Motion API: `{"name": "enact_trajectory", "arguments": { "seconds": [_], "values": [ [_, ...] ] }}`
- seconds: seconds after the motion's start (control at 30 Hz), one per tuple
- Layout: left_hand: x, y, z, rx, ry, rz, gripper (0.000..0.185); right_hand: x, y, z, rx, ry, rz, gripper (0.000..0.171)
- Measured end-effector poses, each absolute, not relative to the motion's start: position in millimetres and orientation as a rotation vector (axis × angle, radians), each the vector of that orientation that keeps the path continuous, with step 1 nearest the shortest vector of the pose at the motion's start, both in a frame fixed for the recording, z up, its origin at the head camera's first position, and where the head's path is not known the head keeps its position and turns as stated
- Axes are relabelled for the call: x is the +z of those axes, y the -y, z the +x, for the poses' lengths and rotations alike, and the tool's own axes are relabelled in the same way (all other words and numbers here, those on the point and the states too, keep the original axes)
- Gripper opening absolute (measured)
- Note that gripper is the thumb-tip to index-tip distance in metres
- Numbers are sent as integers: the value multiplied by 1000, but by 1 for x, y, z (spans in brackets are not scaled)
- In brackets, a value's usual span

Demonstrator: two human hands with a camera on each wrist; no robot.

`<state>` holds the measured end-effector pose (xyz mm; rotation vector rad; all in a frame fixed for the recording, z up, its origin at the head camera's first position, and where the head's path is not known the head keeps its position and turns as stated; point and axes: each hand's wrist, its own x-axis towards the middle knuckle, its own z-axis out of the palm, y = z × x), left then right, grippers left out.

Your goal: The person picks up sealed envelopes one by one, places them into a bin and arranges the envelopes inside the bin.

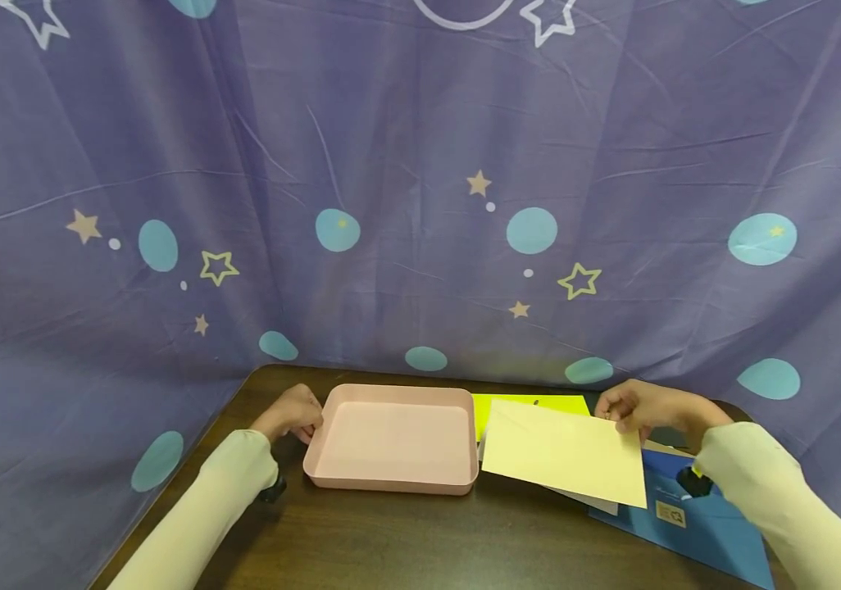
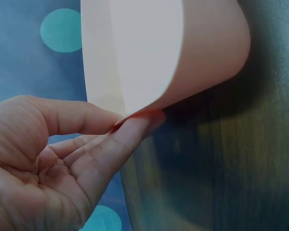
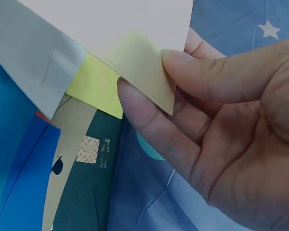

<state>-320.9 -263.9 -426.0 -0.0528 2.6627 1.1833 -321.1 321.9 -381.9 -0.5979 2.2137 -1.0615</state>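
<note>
A shallow pink tray (image 1: 391, 483) sits on the table, and my left hand (image 1: 295, 412) is at its left side. In the left wrist view, the thumb and fingers of that hand (image 2: 62, 154) pinch the tray's rim (image 2: 171, 84) near a corner. My right hand (image 1: 645, 407) holds a pale yellow envelope (image 1: 564, 455) by its upper right corner, raised over a pile. The right wrist view shows the thumb on one face of the envelope (image 3: 154, 86) and fingers behind it. Part of the pile lies hidden underneath.
The pile holds a bright yellow envelope (image 1: 538, 401), a white one (image 1: 601, 502), a blue one (image 1: 723, 524) with a stamp-like print, plus a brown one (image 3: 62, 144) and a dark green one (image 3: 96, 187). A patterned purple curtain (image 1: 420, 164) hangs behind the wooden table (image 1: 420, 541).
</note>
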Motion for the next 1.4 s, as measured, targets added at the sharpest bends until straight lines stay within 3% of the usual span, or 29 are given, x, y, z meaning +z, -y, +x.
{"name": "enact_trajectory", "arguments": {
  "seconds": [0.57,0.77,1.1,1.4],
  "values": [
    [-428,259,-322,1203,-2629,-93,11,-355,-298,-326,-1058,-2260,-497,26],
    [-428,257,-323,1193,-2627,-91,21,-348,-278,-325,-1043,-2309,-386,33],
    [-429,258,-326,1200,-2616,-87,12,-340,-248,-325,-1045,-2341,-333,34],
    [-427,256,-324,1165,-2644,-91,29,-339,-219,-328,-997,-2385,-314,31]
  ]
}}
